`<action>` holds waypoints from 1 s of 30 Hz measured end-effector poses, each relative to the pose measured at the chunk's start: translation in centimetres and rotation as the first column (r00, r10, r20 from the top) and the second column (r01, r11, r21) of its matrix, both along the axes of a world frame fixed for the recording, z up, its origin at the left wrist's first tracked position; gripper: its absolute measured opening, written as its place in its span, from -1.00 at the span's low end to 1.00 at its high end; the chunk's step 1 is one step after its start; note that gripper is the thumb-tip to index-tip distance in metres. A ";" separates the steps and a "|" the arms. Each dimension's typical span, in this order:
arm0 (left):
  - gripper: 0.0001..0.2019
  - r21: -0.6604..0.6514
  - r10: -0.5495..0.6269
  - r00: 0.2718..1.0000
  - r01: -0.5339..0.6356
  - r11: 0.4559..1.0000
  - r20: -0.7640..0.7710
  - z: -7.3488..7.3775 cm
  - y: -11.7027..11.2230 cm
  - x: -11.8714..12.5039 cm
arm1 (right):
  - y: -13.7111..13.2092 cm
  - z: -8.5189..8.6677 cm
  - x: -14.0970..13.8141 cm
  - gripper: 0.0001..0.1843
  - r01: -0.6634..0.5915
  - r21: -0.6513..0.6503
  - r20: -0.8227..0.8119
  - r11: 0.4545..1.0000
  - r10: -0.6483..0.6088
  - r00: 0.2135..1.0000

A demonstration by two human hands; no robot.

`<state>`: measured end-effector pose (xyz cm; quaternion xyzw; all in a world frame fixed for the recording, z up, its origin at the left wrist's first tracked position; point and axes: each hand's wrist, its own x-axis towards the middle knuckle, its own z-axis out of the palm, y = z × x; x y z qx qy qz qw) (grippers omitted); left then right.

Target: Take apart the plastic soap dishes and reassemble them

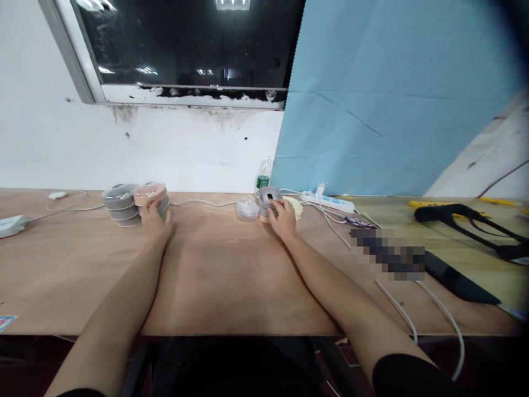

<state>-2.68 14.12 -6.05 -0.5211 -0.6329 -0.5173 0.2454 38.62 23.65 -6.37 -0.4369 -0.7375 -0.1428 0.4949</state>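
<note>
Both my arms reach out over a wooden table (215,275). My left hand (155,219) is closed around a stack of round lidded containers whose top one is pink (150,192). A second stack of grey round containers (118,203) stands just to its left. My right hand (284,218) grips a grey round container (268,197) that sits on another small stack. A clear round lid or dish (247,209) lies right beside that stack, on its left. A pale yellow round piece (294,205) shows behind my right fingers.
A water bottle (263,175) stands by the wall. A white power strip (328,202) with white cables (397,306) lies at the right. Further right are black tools (458,218) and a yellow item (421,204). A white adapter (10,225) sits at far left.
</note>
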 end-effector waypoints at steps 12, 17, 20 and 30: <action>-0.28 -0.038 0.189 0.979 -0.187 0.982 0.073 2.8 -0.7 1.3 | -1.3 0.3 -1.4 -0.63 -0.118 0.050 0.015 0.992 0.117 0.993; -0.14 -0.162 0.195 0.981 -0.192 0.968 0.002 5.5 -0.3 -0.5 | -1.7 0.3 -2.0 -0.62 -0.164 0.038 0.054 0.986 0.161 0.985; -0.10 -0.300 0.197 0.979 -0.203 0.932 -0.050 6.2 0.0 -1.6 | -1.8 0.3 -2.0 -0.62 -0.169 0.025 0.058 0.985 0.168 0.984; -0.47 -0.138 0.241 0.965 -0.254 0.957 -0.103 5.1 -0.4 -1.4 | -1.6 0.1 -2.0 -0.64 -0.163 0.025 0.048 0.986 0.161 0.986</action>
